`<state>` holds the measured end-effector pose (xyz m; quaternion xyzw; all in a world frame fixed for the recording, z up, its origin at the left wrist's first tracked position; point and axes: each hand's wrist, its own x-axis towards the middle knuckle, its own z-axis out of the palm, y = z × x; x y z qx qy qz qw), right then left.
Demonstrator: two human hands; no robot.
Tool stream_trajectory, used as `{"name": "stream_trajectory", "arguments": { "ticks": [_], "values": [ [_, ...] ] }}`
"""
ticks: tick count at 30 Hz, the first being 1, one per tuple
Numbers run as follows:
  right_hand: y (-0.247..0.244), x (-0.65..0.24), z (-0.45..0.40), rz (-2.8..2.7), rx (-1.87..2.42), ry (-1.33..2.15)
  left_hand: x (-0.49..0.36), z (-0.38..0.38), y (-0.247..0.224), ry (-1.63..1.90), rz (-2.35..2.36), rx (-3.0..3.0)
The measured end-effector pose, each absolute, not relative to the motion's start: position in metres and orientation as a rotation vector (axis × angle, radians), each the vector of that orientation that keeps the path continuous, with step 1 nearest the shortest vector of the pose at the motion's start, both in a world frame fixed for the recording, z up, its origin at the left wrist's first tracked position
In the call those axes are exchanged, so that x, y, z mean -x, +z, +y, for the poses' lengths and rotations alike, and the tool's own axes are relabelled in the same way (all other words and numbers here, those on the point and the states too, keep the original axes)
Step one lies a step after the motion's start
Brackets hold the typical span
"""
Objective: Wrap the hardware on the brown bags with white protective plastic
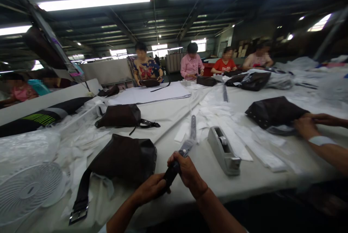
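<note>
A dark strap [172, 173] is held between my two hands near the table's front edge. My left hand [153, 188] is closed around its lower end. Higher up, my right hand [187, 171] grips the strap, whose far part, wrapped in clear plastic [188, 146], points away from me. Just behind my left hand lies a dark brown bag [122, 158], its buckled belt [81, 200] hanging toward the front left. A grey tape dispenser [224, 151] stands to the right of my right hand.
A white fan [31, 191] is at the front left. Another brown bag [119, 115] lies farther back. At right, another person's hands [308, 126] touch a dark bag [274, 111]. White strips [261, 153] and plastic cover parts of the table [201, 196]. Several people work across it.
</note>
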<state>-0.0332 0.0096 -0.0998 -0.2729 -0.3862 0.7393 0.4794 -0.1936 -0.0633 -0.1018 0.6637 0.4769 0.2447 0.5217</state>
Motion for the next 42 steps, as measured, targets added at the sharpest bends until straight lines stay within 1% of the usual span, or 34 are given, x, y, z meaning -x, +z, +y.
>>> {"name": "stream_trajectory", "arguments": {
  "ticks": [4, 9, 11, 14, 16, 18, 21, 24, 26, 28, 32, 35, 38, 42],
  "values": [
    [-0.093, 0.038, 0.012, -0.864, 0.724, 1.751, 0.186, -0.071, -0.093, 0.710, 1.402, -1.607],
    [-0.086, 0.053, 0.005, -0.661, 0.820, 1.627, 0.170, -0.069, -0.090, 0.888, 1.655, -1.422],
    [-0.088, 0.062, -0.003, -0.686, 0.833, 1.616, 0.163, -0.065, -0.086, 0.946, 1.644, -1.399],
    [-0.093, 0.073, -0.016, -0.720, 0.834, 1.704, 0.156, -0.056, -0.079, 1.052, 1.514, -1.429],
    [-0.096, 0.073, -0.020, -0.735, 0.844, 1.709, 0.157, -0.050, -0.075, 1.042, 1.426, -1.496],
    [-0.094, 0.066, -0.018, -0.812, 0.851, 1.636, 0.163, -0.044, -0.069, 0.894, 1.356, -1.659],
    [-0.085, 0.052, -0.005, -1.006, 0.804, 1.521, 0.175, -0.034, -0.057, 0.467, 1.329, -2.027],
    [-0.072, 0.043, 0.014, -1.001, 0.796, 1.381, 0.184, -0.022, -0.042, 0.128, 1.543, -2.415],
    [-0.065, 0.043, 0.027, -0.867, 0.836, 1.310, 0.187, -0.013, -0.036, 0.067, 1.680, -2.665],
    [-0.059, 0.046, 0.037, -0.715, 0.852, 1.303, 0.189, -0.005, -0.036, 0.123, 1.748, -2.867],
    [-0.049, 0.062, 0.045, -0.522, 0.826, 1.333, 0.187, 0.007, -0.048, 0.422, 1.930, -3.024],
    [-0.044, 0.073, 0.046, -0.531, 0.798, 1.289, 0.182, 0.013, -0.054, 0.651, 2.036, -2.963],
    [-0.043, 0.076, 0.049, -0.516, 0.763, 1.249, 0.181, 0.015, -0.050, 0.895, 2.173, -2.786],
    [-0.042, 0.075, 0.054, -0.458, 0.734, 1.336, 0.183, 0.015, -0.040, 1.165, 2.275, -2.580]
  ]
}}
